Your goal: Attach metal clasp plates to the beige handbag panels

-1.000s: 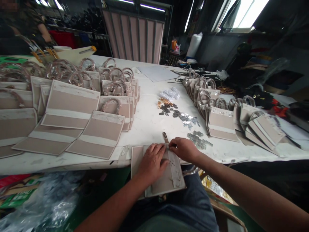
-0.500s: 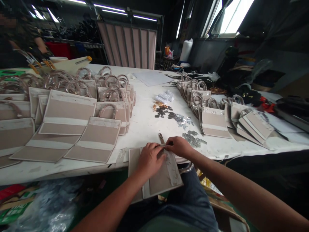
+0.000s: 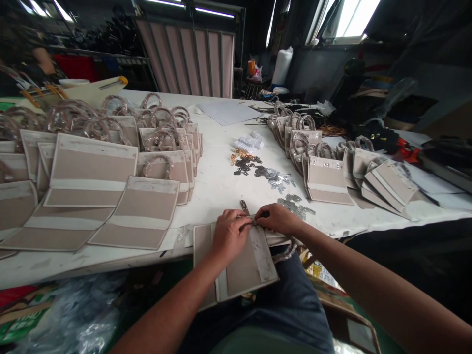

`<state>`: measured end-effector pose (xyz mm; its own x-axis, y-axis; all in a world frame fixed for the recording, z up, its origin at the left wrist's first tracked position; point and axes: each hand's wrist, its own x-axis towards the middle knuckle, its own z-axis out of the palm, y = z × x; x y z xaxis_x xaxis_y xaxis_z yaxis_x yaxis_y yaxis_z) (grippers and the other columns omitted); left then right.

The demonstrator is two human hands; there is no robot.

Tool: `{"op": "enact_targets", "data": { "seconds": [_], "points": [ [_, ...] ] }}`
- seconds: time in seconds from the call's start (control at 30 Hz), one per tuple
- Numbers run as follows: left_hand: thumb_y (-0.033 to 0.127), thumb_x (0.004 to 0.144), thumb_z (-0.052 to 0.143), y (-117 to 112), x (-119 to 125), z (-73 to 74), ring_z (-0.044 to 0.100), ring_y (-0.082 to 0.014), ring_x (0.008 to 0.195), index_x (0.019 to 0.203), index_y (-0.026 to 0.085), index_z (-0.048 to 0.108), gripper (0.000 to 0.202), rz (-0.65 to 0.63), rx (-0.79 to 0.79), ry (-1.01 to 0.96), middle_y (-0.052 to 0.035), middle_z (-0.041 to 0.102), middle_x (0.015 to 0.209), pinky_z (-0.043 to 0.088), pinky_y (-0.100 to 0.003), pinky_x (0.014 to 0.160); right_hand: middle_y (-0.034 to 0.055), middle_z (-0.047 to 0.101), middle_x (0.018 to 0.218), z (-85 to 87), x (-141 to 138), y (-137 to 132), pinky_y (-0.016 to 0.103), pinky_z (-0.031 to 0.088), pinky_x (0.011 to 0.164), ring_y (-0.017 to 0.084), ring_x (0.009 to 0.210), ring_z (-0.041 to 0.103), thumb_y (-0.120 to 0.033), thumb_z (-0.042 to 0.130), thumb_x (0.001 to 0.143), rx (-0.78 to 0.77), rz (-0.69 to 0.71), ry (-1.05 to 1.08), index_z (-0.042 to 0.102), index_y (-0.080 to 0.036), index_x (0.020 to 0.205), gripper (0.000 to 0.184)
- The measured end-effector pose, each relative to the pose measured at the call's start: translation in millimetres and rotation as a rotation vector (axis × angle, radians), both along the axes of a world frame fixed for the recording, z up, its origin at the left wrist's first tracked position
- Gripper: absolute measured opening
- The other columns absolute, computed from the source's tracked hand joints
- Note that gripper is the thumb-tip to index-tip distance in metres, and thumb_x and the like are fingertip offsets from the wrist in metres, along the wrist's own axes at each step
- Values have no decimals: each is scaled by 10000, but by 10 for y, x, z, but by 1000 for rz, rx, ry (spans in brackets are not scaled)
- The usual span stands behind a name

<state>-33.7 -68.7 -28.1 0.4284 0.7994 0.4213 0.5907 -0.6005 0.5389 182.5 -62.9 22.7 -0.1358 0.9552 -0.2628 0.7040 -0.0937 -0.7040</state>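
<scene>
A flat beige bag panel [image 3: 243, 268] lies half on the white table's front edge [image 3: 110, 258] and half over my lap. My left hand [image 3: 229, 234] presses on its upper part with fingers curled at the top rim. My right hand [image 3: 277, 218] pinches the same top rim, fingertips meeting the left hand's; something small seems held there but I cannot make it out. A small metal clasp piece [image 3: 244, 206] lies on the table just beyond my fingers.
Rows of beige panels with wrapped handles [image 3: 92, 169] fill the left side. Finished small bags [image 3: 324, 169] stand at the right. Loose metal fittings [image 3: 265, 173] and white packets [image 3: 249, 142] lie mid-table. Another person [image 3: 25, 49] stands far left. Plastic wrap [image 3: 73, 309] lies under the table.
My left hand has slid up the panel to its top rim and now meets the right hand's fingertips. The view has shifted slightly rightward and up.
</scene>
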Motion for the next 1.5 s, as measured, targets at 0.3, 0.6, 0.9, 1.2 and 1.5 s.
{"op": "enact_targets", "data": {
  "seconds": [0.3,0.6,0.9,1.2,1.5],
  "points": [
    [163,923,746,-2,9,15,653,-262,1092,973,270,794,127,16,12,13,-38,736,1129,494,-443,925,6,806,827,-7,-17,11,253,486,720,175,778,700,-213,694,804,41,38,-54,850,-207,912,190],
    [180,913,764,-2,17,32,660,-265,1097,992,277,781,126,19,6,41,-42,734,1133,507,-444,927,0,776,770,59,-23,19,249,458,682,162,734,658,-213,698,786,-18,29,-19,846,-182,887,182],
    [188,956,707,16,15,31,648,-279,1143,1071,296,774,171,-30,-30,88,-48,718,1205,499,-476,940,-12,798,798,34,25,-52,251,481,726,169,771,690,-191,690,808,-31,19,43,860,-207,937,214],
    [149,989,631,81,-54,2,643,-262,1197,1043,269,735,168,-113,-129,39,-37,711,1258,476,-484,1012,33,811,1012,-125,-217,-440,269,499,821,205,941,748,-244,687,938,315,-89,-275,847,-273,1011,178],
    [161,1001,621,82,-49,-9,642,-261,1195,1036,259,715,140,-118,-123,37,-51,714,1262,480,-483,1002,34,807,985,-227,-336,-572,269,504,806,203,901,746,-283,679,957,316,-223,-285,845,-290,1014,175]
  ]
}}
